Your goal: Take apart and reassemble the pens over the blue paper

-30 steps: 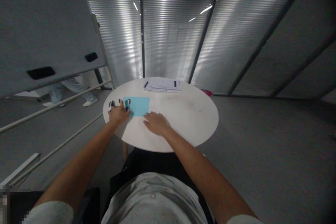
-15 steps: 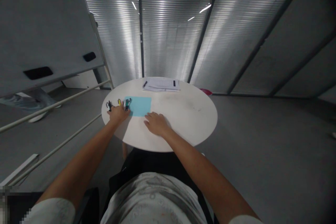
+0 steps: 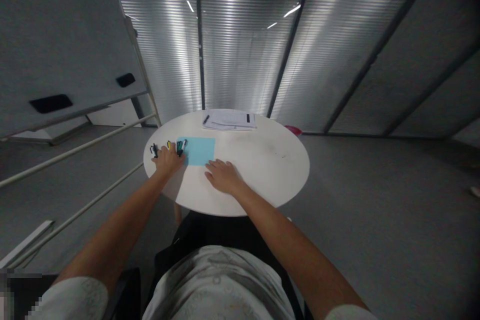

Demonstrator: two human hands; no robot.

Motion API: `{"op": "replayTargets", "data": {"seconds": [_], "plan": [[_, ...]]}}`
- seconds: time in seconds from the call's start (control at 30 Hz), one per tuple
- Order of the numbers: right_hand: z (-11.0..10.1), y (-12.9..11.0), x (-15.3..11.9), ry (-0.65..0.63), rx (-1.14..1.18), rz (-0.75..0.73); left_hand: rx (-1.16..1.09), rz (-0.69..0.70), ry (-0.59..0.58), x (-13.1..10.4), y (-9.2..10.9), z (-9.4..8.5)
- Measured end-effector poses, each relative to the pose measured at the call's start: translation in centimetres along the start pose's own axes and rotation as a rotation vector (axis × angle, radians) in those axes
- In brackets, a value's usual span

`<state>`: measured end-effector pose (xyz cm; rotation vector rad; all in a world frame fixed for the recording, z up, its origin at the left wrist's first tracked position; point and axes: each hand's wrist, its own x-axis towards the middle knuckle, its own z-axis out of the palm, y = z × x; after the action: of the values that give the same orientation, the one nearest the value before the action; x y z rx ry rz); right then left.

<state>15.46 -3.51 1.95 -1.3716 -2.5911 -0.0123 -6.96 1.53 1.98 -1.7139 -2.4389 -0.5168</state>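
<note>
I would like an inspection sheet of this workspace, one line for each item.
Surface: round white table, small dark marks at right.
Job's things: blue sheet lying flat; pen-like items near its left side, partly hidden.
Clutter: papers piled near the far edge.
Left hand: among the pen-like items; grip cannot be told.
Right hand: open, palm down, fingertips at the sheet's near right corner.
Cables: nothing seen.
Surroundings: blinds ahead; large framed board at left; red object beyond the table, partly hidden.
</note>
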Motion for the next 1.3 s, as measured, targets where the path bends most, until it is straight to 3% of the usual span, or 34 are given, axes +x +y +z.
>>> {"op": "replayTargets", "data": {"seconds": [0.43, 0.7, 0.93, 1.1, 1.3], "plan": [[-0.8, 0.2, -0.9, 0.016, -0.03, 0.059, -0.033, -0.107, 0.05, 0.4, 0.8, 0.2], [-1.0, 3.7, -1.5, 0.015, -0.028, 0.2, -0.03, -0.049, 0.047, 0.6, -0.1, 0.3], [-1.1, 7.5, -2.1, 0.051, -0.027, 0.291, -0.017, -0.08, 0.042, 0.8, -0.4, 0.3], [-0.6, 7.9, -2.6, 0.131, -0.015, 0.25, -0.017, -0.055, 0.022, 1.1, -0.6, 0.6], [-0.6, 7.6, -2.6, 0.134, -0.011, 0.252, -0.017, -0.003, -0.072, 1.7, -0.8, 0.3]]}}
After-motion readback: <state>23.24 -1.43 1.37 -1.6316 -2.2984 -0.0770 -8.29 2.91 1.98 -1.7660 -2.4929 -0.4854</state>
